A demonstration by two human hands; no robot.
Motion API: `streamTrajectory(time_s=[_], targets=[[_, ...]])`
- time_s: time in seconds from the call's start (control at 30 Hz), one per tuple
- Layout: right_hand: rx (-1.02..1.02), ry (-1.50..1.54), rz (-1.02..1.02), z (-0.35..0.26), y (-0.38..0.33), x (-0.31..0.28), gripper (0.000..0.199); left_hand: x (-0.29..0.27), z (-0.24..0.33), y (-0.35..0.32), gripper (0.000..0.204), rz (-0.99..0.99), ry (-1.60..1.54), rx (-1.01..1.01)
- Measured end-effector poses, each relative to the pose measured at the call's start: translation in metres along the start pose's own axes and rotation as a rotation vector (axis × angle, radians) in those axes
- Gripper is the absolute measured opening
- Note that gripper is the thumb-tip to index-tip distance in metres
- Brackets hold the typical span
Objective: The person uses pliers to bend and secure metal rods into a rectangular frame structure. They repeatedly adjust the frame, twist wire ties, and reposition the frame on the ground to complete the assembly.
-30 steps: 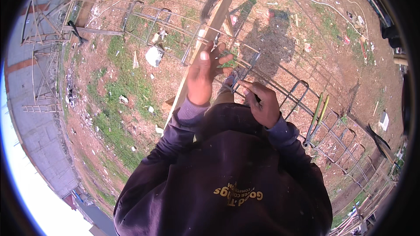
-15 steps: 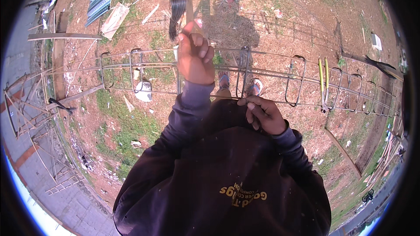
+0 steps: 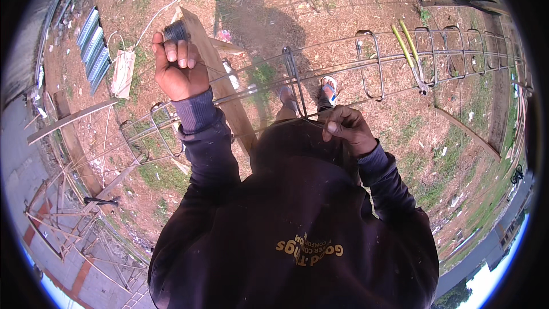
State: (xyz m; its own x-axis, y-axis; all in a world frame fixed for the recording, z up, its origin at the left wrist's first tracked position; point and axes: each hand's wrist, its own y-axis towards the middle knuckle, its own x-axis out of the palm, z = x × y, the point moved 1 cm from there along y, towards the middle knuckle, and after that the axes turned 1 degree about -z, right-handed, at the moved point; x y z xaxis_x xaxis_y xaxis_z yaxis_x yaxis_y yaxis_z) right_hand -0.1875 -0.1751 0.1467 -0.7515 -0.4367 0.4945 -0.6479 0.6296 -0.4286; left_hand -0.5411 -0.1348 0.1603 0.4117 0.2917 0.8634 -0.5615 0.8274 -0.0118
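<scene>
My left hand [image 3: 180, 70] is raised at the far left with its fingers curled in front of a bundle of thin black wire [image 3: 175, 30]. That bundle is beside the top of a wooden plank [image 3: 201, 40]; the hand covers its lower end. What the left fingers grip is hidden. Close to my body, my right hand [image 3: 350, 130] is closed in a pinch by the near bar of a long rebar cage [image 3: 369, 68], beside a stirrup [image 3: 293, 77]. Whatever sits in this pinch is too small to make out. Yellow-handled pincers [image 3: 409, 51] hang on the cage to the right.
The cage crosses in front of me from left to right, with several stirrups along it. My sandalled feet [image 3: 327, 90] stand on littered ground below. Blue corrugated sheets [image 3: 94, 51] and a pale board [image 3: 122, 74] lie at the far left. Another plank [image 3: 469, 131] lies at the right.
My left hand has moved left, up against the wire bundle, its fingers now curled over it. My right hand stays by the near bar. The view has turned, showing more of the plank.
</scene>
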Motion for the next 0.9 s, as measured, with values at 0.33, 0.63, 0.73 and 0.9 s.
streamTrajectory(time_s=[0.33, 0.63, 0.73, 0.9], targets=[[-0.230, 0.660, -0.054, -0.003, -0.007, -0.009, 0.019, 0.007, -0.013, -0.004, 0.024, 0.043, 0.087, -0.111], [-0.114, 0.572, 0.018, 0.012, -0.013, 0.007, 0.027, 0.009, -0.002, -0.006, 0.025, 0.073, 0.149, -0.102], [-0.058, 0.496, 0.062, 0.009, -0.017, 0.007, 0.030, 0.011, 0.002, -0.004, 0.023, 0.065, 0.097, -0.090], [0.053, 0.283, 0.026, 0.003, -0.031, 0.006, 0.032, 0.010, 0.004, -0.006, 0.021, 0.149, 0.081, -0.090]])
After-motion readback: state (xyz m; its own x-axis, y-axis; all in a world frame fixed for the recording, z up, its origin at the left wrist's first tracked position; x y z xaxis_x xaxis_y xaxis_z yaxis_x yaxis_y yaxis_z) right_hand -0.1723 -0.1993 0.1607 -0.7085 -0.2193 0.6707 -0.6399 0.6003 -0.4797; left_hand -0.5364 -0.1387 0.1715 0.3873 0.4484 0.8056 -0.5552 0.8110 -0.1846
